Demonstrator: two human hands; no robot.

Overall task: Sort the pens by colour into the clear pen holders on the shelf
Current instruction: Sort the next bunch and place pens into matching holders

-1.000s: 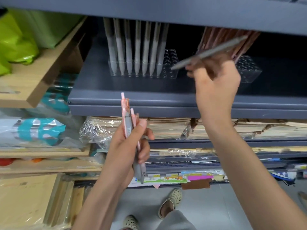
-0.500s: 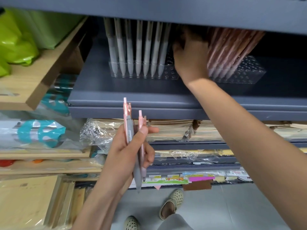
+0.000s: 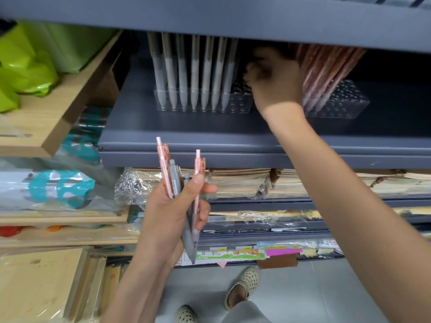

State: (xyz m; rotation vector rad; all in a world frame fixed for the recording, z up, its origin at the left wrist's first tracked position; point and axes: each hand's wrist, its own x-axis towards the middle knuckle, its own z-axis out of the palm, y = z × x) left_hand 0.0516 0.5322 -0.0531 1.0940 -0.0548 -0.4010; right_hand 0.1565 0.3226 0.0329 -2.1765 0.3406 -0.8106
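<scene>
Mixed pink and grey plastic pens (image 3: 173,176) are gripped by left hand (image 3: 168,213); right hand (image 3: 275,85) grip unreadable through blur; slanted pink pens (image 3: 326,71) beside it may be knocked.

green bags (image 3: 30,68) sit on a wooden shelf (image 3: 58,117).

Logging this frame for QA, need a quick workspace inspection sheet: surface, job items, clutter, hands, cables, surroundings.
Surface: grey shelf, both holders standing on it.
Job's things: left holder with a row of grey pens, end holes free; right holder with pinkish pens leaning.
Clutter: wrapped paper stacks below; green bags upper left.
Hands: left hand grips a mixed bundle of pink and grey pens; right hand blurred between the holders, grip unclear.
Cables: nothing seen.
Surroundings: wooden shelves, floor, sandalled feet.
</scene>
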